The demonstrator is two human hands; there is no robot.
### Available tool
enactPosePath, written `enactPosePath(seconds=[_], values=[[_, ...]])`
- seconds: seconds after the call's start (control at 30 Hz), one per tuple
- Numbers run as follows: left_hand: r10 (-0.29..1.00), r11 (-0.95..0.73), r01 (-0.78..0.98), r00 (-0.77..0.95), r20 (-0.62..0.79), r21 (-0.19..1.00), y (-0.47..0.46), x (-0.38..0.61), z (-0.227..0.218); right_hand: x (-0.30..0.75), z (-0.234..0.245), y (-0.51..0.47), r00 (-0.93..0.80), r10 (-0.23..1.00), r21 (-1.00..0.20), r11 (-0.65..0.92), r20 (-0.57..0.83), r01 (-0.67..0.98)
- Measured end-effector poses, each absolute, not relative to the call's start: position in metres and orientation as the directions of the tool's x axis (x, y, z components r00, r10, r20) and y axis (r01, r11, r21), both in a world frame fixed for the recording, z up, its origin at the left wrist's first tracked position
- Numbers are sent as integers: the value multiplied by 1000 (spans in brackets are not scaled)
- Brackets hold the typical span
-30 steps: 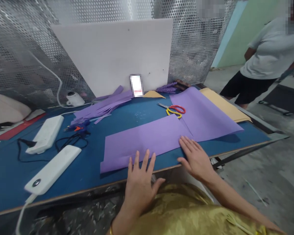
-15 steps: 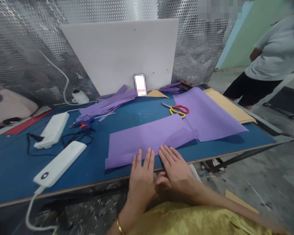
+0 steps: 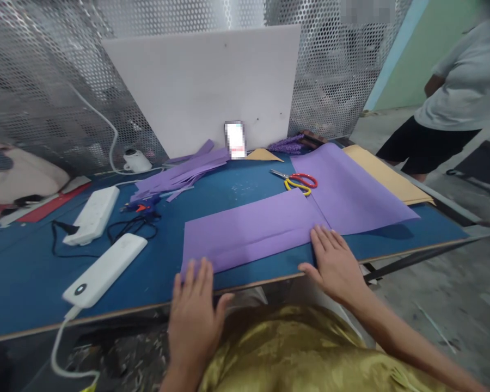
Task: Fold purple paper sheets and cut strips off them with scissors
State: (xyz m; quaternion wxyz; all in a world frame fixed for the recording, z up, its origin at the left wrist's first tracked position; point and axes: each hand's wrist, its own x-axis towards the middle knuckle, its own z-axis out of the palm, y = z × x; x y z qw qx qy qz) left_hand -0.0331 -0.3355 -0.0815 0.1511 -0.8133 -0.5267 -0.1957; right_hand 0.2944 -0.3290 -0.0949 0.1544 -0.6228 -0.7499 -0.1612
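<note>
A purple paper sheet (image 3: pixel 245 226) lies along the front of the blue table, its near edge folded over in a narrow strip. My left hand (image 3: pixel 195 310) rests its outstretched fingertips on the sheet's near left corner. At the right end of the fold, my right hand (image 3: pixel 337 264) presses down with fingers flat and thumb apart. Beyond the sheet lie scissors (image 3: pixel 297 181) with one red and one yellow handle. A larger purple sheet (image 3: pixel 347 190), partly curled, adjoins it on the right.
Purple strips (image 3: pixel 179 174) lie at the back left, near a blue glue gun (image 3: pixel 142 206). A white power strip (image 3: pixel 92 215) and a white power bank (image 3: pixel 105 270) sit on the left with cables. A phone (image 3: pixel 235 139) leans against a white board (image 3: pixel 212 87). A person (image 3: pixel 453 98) stands at right.
My hands have moved apart along the near edge, the left one to the left corner, the right one to the right end. The folded strip now lies flatter.
</note>
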Motion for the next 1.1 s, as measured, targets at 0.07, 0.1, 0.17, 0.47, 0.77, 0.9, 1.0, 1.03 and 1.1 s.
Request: enactPosePath(seconds=[0.07, 0.1, 0.17, 0.47, 0.77, 0.9, 1.0, 1.03, 1.1], values=[[771, -498, 864, 480, 418, -73, -330, -3, -79, 267, -89, -330, -276, 874, 18, 293, 399, 956], [762, -526, 845, 520, 386, -100, -327, 11, -79, 253, -86, -332, -343, 862, -3, 371, 373, 929], [734, -562, 813, 574, 362, -151, -324, 34, -79, 231, -82, -334, -456, 824, -54, 500, 335, 864], [694, -586, 795, 592, 410, -156, -323, 42, -86, 260, -94, -336, -394, 844, -24, 432, 364, 902], [758, -572, 817, 560, 334, -70, -326, 47, -78, 333, -100, -327, -208, 869, 36, 215, 449, 976], [760, -576, 817, 549, 347, -30, -330, 31, -76, 330, -101, -329, -214, 862, 72, 205, 459, 976], [768, -543, 839, 515, 381, -40, -335, -1, -76, 328, -102, -330, -228, 858, 92, 209, 460, 974], [775, -517, 855, 490, 399, -46, -336, -14, -76, 328, -102, -330, -229, 859, 95, 209, 459, 973], [798, -439, 897, 418, 434, -58, -340, -39, -77, 329, -103, -329, -224, 859, 97, 202, 460, 975]])
